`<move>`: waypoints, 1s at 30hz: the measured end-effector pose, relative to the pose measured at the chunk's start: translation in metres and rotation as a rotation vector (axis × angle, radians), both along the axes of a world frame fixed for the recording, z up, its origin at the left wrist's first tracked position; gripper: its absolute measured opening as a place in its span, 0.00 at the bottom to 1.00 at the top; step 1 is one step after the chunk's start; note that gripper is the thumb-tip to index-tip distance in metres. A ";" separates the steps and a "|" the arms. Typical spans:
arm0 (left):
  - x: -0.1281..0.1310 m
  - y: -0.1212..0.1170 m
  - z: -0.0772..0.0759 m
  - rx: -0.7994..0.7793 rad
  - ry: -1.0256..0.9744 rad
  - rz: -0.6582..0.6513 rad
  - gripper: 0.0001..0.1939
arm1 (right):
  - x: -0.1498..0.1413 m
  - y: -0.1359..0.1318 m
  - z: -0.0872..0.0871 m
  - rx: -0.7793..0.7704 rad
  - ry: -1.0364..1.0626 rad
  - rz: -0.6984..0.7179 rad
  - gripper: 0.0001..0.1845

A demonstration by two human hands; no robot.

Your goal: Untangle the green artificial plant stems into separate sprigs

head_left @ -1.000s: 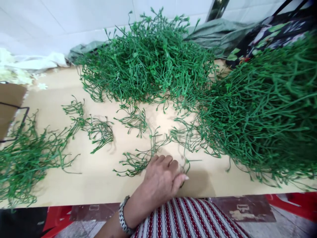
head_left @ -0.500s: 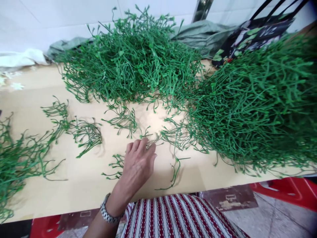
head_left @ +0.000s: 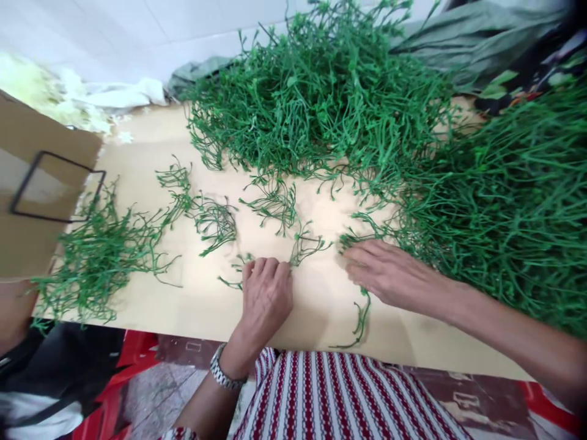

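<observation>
Running from the right hand (head_left: 380, 272) toward the wearer, a loose stem (head_left: 364, 315) lies farther from the left hand (head_left: 267, 290). The left is curled, the right nearly straight-fingered, any grip hidden; between and just beyond, a sprig (head_left: 301, 245) slants rightward, before the heap (head_left: 312, 110).

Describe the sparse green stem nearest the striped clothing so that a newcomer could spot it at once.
Start at the pale tabletop and find its near edge, by the red-and-white striped clothing. Just beyond that edge, on the near side of the right hand, a thin green stem curves. Unlike the bushy clusters, it is sparse.
</observation>
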State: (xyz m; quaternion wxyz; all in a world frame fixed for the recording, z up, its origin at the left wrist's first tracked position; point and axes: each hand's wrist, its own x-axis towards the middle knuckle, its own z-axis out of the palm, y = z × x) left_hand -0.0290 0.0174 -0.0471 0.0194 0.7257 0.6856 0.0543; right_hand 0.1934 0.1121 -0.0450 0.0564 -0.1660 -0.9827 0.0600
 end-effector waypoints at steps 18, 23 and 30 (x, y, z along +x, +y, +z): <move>0.002 0.028 0.018 0.304 -0.191 -0.025 0.08 | 0.008 0.015 0.027 0.059 0.032 -0.057 0.11; 0.031 0.015 0.040 0.176 -0.537 -0.277 0.07 | -0.012 0.000 0.049 -0.038 0.188 0.016 0.11; 0.027 0.011 0.029 0.096 -0.838 -0.087 0.06 | -0.024 -0.003 0.040 -0.349 0.437 -0.060 0.08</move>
